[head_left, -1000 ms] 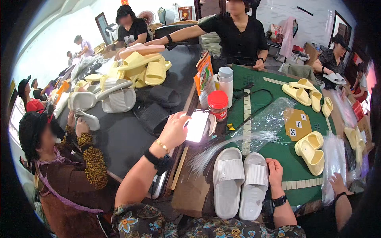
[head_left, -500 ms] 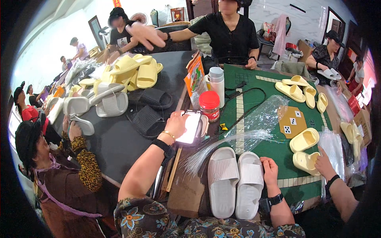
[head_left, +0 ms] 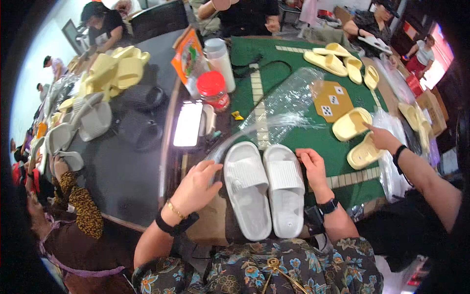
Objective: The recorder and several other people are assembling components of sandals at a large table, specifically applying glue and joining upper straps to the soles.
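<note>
Two light grey ribbed slide slippers, the left slipper (head_left: 248, 190) and the right slipper (head_left: 286, 196), lie side by side before me, toes pointing away. My left hand (head_left: 193, 185) hovers beside the left slipper's outer edge, its fingers spread and holding nothing. On the other side, my right hand (head_left: 314, 171) is at the right slipper's toe end. Its fingers are loosely bent with the thumb apart; whether they touch the slipper is unclear. A fan of thin clear plastic strands (head_left: 235, 139) lies just beyond the slippers. The lit phone (head_left: 188, 124) lies ahead of my left hand.
A red-lidded jar (head_left: 213, 90), white bottle (head_left: 220, 63) and orange pouch (head_left: 188, 59) stand ahead. Yellow slippers (head_left: 352, 123) lie rightward under a co-worker's hand (head_left: 384, 138). Black slippers (head_left: 139, 127) and a slipper pile (head_left: 110, 73) occupy the left table; clear plastic (head_left: 286, 100) covers green cloth.
My left hand has left the phone and come back toward the left slipper. The view has shifted. A person across the table has drawn back an outstretched arm.
</note>
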Demonstrator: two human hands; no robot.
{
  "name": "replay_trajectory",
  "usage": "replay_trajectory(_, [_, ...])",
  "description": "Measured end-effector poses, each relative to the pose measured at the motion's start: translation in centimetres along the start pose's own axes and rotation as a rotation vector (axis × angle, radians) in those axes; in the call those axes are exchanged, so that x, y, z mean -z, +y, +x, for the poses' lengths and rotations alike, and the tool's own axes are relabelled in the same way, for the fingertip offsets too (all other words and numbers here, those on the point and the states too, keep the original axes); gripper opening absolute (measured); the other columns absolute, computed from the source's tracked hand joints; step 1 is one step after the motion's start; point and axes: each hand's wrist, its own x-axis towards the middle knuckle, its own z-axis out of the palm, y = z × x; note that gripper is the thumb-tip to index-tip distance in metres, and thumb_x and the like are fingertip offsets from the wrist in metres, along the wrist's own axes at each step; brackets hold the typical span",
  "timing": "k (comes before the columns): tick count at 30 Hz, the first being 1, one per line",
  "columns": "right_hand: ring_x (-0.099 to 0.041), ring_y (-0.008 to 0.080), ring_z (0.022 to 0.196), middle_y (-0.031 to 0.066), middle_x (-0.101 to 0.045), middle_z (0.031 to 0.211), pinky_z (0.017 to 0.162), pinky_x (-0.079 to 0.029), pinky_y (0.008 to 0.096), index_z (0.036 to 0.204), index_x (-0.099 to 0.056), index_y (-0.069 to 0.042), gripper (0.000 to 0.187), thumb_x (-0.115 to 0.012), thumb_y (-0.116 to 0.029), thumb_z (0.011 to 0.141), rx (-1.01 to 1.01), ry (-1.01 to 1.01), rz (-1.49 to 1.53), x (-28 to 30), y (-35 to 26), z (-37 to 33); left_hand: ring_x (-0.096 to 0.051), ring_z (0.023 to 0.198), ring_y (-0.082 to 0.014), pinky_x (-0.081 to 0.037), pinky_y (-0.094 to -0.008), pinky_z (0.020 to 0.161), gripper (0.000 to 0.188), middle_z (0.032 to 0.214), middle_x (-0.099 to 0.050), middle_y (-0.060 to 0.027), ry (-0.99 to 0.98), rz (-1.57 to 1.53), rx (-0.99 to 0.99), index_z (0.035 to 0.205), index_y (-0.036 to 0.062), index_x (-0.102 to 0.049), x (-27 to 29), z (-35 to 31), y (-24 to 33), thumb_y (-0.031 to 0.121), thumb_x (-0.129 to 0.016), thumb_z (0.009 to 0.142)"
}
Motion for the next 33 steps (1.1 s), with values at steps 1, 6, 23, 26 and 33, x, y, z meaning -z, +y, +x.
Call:
replay_trajectory(1, [-0.058,0.0097,0.090,0.0040,-0.067,0.099,0.082,-0.046,0.0239,0.104,-0.065,0.001,0.020,-0.056,-0.013,0.094,0.015,0.009,-0.009,-0.1,-0.5,0.0,-0.052,0.114,-0.0406,-0.043,-0.0431,0.098,0.047,0.125,-0.053,-0.0235,-0.042,0.002,-0.014,0.123,0.0005,-0.054,-0.8,-0.6,0.4,0.015,-0.067,0.080])
replay_trajectory(6, [-0.058,0.0080,0.086,0.0028,-0.066,0.101,0.078,-0.046,0.0225,0.102,-0.065,0.000,0.016,-0.058,-0.011,0.092,0.078,0.006,-0.086,-0.7,-3.0,-0.2,-0.051,0.115,-0.0406,-0.042,-0.0440,0.099,0.047,0.125,-0.052,-0.0225,-0.034,-0.082,0.024,0.122,0.0012,-0.055,-5.3,-1.8,1.2,0.013,-0.069,0.079])
replay_trajectory(23, [-0.060,0.0384,0.087,0.0172,-0.061,0.090,0.073,-0.050,0.0482,0.083,-0.067,-0.007,0.015,-0.059,-0.020,0.083,0.457,-0.245,-1.292,-3.7,-2.5,11.6,-0.053,0.111,-0.0369,-0.044,-0.0448,0.096,0.039,0.117,-0.058,-0.0214,0.033,0.252,-0.029,0.109,0.0000,-0.060,-7.5,9.9,-2.0,0.033,-0.057,0.089])
replay_trajectory(26, [-0.062,0.0358,0.086,0.0163,-0.063,0.088,0.072,-0.051,0.0470,0.084,-0.067,-0.007,0.013,-0.062,-0.018,0.081,0.506,-0.241,-1.339,-3.1,-1.4,12.2,-0.044,0.126,-0.0398,-0.041,-0.0459,0.102,0.063,0.135,-0.046,-0.0251,-0.076,0.301,0.079,0.127,0.0026,-0.053,-8.6,11.1,-2.6,0.052,-0.053,0.088])
replay_trajectory(33, [-0.062,0.0345,0.083,0.0149,-0.062,0.085,0.073,-0.051,0.0458,0.079,-0.067,-0.007,0.008,-0.065,-0.015,0.077,0.521,-0.254,-1.180,-3.6,-1.8,12.5,-0.039,0.131,-0.0359,-0.039,-0.0491,0.103,0.072,0.140,-0.044,-0.0195,-0.038,0.134,0.182,0.136,-0.0008,-0.043,-10.0,9.8,-3.0,0.055,-0.048,0.090])
